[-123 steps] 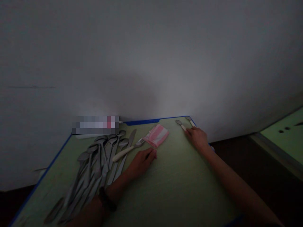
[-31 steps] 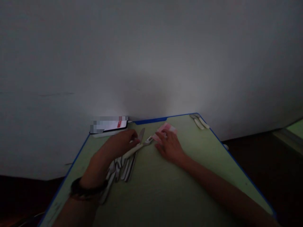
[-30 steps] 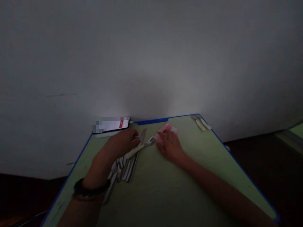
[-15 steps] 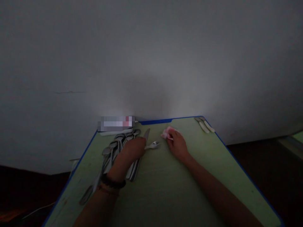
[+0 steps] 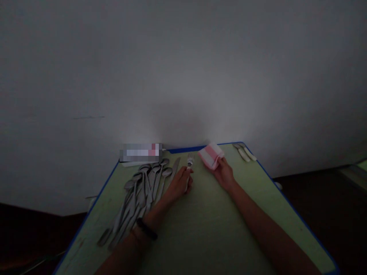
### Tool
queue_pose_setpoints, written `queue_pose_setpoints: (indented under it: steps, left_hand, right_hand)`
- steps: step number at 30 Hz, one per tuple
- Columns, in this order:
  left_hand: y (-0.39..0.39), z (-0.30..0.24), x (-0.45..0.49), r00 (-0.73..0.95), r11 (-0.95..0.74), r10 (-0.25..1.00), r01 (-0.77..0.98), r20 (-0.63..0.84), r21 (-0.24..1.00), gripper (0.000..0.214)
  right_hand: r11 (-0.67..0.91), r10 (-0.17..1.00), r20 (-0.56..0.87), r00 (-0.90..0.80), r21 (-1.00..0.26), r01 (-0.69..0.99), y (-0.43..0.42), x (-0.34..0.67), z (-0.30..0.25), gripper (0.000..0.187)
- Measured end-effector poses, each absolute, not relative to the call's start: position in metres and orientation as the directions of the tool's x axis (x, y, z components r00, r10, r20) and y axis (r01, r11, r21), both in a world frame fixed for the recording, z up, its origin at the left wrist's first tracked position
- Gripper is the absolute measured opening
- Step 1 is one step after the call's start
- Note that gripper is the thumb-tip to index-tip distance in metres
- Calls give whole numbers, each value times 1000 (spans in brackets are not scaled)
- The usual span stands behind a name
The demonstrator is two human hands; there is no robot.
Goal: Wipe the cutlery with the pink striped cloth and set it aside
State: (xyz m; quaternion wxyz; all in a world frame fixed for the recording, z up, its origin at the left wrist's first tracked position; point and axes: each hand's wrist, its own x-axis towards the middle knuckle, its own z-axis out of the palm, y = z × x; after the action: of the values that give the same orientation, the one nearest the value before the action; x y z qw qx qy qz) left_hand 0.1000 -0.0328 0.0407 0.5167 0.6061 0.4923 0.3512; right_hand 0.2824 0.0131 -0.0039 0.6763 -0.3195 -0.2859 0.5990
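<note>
From the head camera, my left hand [image 5: 180,184] has closed around the white handle of the fork [image 5: 189,162], which lay flat on the bench [image 5: 206,229] half a second ago and now points its tines toward the wall. My right hand [image 5: 225,175] has moved the pink-and-white cloth [image 5: 211,156] toward the far edge and pinches it in its fingers, just beside the fork but not touching. As I judge it, both pieces of the work are now in hand, while the pile of spoons [image 5: 140,187] and the knife [image 5: 175,167] lie untouched to the left.
</note>
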Motion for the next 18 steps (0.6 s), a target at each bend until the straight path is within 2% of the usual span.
queue_pose_setpoints:
  steps: [2, 5, 9, 13, 18]
  left_hand:
    - [-34, 33, 104, 240, 19, 968, 201, -69, 979, 26]
    - [-37, 29, 106, 218, -11, 976, 170, -27, 985, 26]
    - [-42, 29, 106, 208, -33, 978, 106, 10, 994, 30]
    - [-37, 24, 105, 187, 79, 979, -4, -77, 997, 30]
    - [-31, 16, 102, 226, 172, 960, -24, -163, 985, 29]
  right_hand:
    - [4, 1000, -20, 24, -684, -729, 12, 283, -1, 22]
    - [-80, 997, -48, -64, -620, -780, 8, 281, 6, 22]
    - [-155, 985, -43, -165, -621, -769, 1, 270, 11, 27]
    - [-210, 972, -55, -228, -639, -740, 0, 255, 9, 30]
    - [-289, 954, -127, -271, -628, -722, 6, 247, 8, 29]
